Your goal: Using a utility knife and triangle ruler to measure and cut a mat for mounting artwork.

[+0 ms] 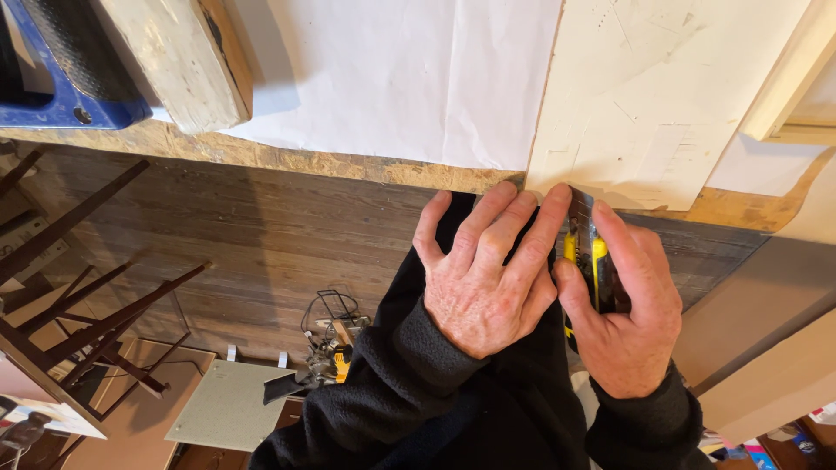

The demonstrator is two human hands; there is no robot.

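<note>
My right hand [629, 300] grips a yellow and black utility knife [590, 259], its tip up against the near edge of a cream-painted board [662, 96]. My left hand [483, 278] lies flat beside it, fingers spread and fingertips touching the knife and the board's lower corner. The board rests on a workbench edge [287, 157] of rough chipboard, partly over a large white paper sheet [409, 78]. Both arms wear black fleece sleeves.
A blue clamp or vise [61, 74] and a pale wooden block [187, 61] sit at the top left. Wooden strips [797, 78] lie at the top right. Below are a wooden floor, dark chair frames [78, 322], a power tool [326, 357] and brown panels [766, 348].
</note>
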